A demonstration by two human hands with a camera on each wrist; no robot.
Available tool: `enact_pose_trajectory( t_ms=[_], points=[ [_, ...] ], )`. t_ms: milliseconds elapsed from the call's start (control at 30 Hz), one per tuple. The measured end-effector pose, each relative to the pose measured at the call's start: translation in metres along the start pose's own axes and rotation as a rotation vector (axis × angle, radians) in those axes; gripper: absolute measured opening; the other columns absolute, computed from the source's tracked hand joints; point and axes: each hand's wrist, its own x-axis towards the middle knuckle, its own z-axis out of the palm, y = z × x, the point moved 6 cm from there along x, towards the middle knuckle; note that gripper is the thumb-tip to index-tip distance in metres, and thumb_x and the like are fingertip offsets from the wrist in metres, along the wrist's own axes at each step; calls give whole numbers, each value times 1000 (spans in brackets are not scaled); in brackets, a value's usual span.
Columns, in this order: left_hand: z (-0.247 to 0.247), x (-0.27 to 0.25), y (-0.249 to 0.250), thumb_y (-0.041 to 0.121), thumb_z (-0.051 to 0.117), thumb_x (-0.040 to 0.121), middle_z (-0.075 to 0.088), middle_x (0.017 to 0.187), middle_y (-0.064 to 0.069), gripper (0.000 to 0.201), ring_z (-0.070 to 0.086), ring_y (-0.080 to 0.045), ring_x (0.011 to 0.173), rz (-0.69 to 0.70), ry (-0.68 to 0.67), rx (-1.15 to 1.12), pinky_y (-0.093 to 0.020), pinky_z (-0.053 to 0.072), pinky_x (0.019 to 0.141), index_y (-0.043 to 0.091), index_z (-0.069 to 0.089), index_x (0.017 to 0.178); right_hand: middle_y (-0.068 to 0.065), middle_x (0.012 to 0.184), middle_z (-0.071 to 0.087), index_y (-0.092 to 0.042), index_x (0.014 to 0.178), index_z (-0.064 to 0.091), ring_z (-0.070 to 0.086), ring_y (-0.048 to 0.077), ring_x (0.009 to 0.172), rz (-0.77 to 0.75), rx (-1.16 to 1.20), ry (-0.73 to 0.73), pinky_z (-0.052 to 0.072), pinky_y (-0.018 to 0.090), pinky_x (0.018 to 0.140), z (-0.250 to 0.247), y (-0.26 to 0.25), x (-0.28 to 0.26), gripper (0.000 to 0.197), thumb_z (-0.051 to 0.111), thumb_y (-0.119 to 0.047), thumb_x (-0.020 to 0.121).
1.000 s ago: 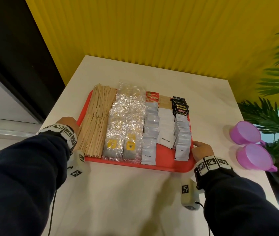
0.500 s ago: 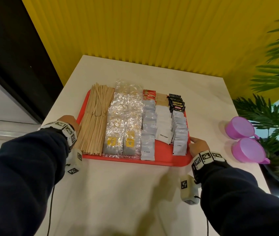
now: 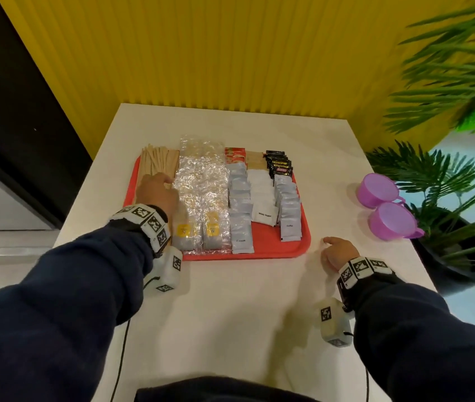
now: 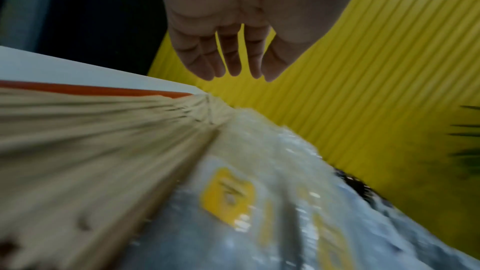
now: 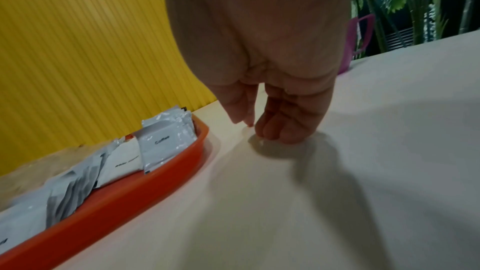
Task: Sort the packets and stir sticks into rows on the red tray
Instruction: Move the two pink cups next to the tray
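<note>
Now the left hand (image 3: 157, 190) hovers flat, fingers spread and empty, over the stir sticks (image 3: 159, 161) along the tray's (image 3: 294, 248) left edge: best nudge them straight with light sideways pressure.

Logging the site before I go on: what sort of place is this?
Probably a cafe or office coffee corner: a red tray of stir sticks and coffee packets on a table, with potted plants beside it.

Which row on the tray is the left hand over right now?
The wooden stir sticks, the leftmost row on the red tray. The left hand hovers open above them, beside the clear foil packets.
</note>
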Motion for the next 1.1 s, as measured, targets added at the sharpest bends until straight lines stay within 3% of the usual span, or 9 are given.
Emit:
enact_pose_trajectory(
  t_ms=[67, 200, 333, 467, 533, 633, 733, 933, 1100],
  points=[
    [11, -14, 25, 7, 53, 89, 44, 135, -8, 27, 50, -26, 117, 73, -39, -28, -26, 39, 87, 13, 60, 115, 15, 136, 50, -6, 134, 48, 48, 30, 124, 15, 41, 29, 41, 30, 97, -7, 13, -1, 42, 47, -4, 93],
    [38, -47, 74, 7, 50, 89, 44, 133, -9, 27, 52, -25, 111, 191, -148, -44, -22, 38, 81, 11, 60, 113, 17, 131, 53, -4, 129, 52, 52, 31, 121, 23, 65, 62, 46, 17, 66, -30, 37, -10, 36, 48, -6, 93],
    [68, -80, 117, 5, 49, 88, 49, 127, -11, 29, 51, -26, 112, 273, -228, -39, -20, 34, 84, 10, 61, 113, 8, 132, 53, -11, 128, 51, 50, 23, 122, 44, -51, 200, 40, 27, 98, -79, 74, -7, 34, 37, -15, 98],
    [101, -113, 151, 7, 50, 88, 50, 127, -9, 29, 53, -24, 109, 300, -290, -42, -21, 36, 84, 11, 60, 114, 18, 114, 59, -2, 110, 59, 56, 33, 107, 159, 180, 354, 39, 31, 79, -130, 126, 9, 29, 45, -21, 93],
    [119, -126, 169, 5, 49, 89, 51, 128, -8, 29, 52, -24, 112, 297, -307, -48, -23, 38, 89, 10, 60, 115, 20, 97, 57, -9, 104, 53, 57, 34, 92, 156, 355, 404, 43, 37, 79, -143, 143, 18, 20, 55, -19, 86],
    [145, -146, 194, 4, 48, 89, 55, 126, -8, 28, 53, -24, 111, 272, -312, -58, -23, 39, 89, 9, 62, 112, 18, 83, 56, -16, 126, 41, 57, 28, 69, 81, 586, 299, 50, 37, 64, -145, 156, 46, 47, 58, -11, 82],
    [169, -162, 211, 4, 47, 88, 58, 119, -8, 29, 55, -24, 106, 250, -327, -36, -23, 40, 84, 12, 62, 112, 10, 68, 48, -18, 138, 33, 42, 18, 51, -13, 645, 162, 36, 23, 43, -149, 149, 57, 54, 50, -3, 89],
    [203, -186, 229, 8, 49, 88, 63, 111, -8, 24, 58, -26, 102, 177, -385, -19, -26, 44, 85, 13, 64, 107, 8, 68, 49, -7, 117, 50, 43, 18, 51, -111, 503, 26, 37, 27, 48, -148, 136, 71, 25, 49, -10, 93],
    [224, -196, 236, 18, 54, 88, 67, 105, -9, 19, 60, -25, 99, 162, -464, 21, -29, 47, 85, 11, 68, 100, 10, 70, 57, -9, 88, 59, 54, 25, 70, -224, 324, 69, 50, 40, 76, -143, 126, 74, 10, 55, -18, 90]
  ],
)
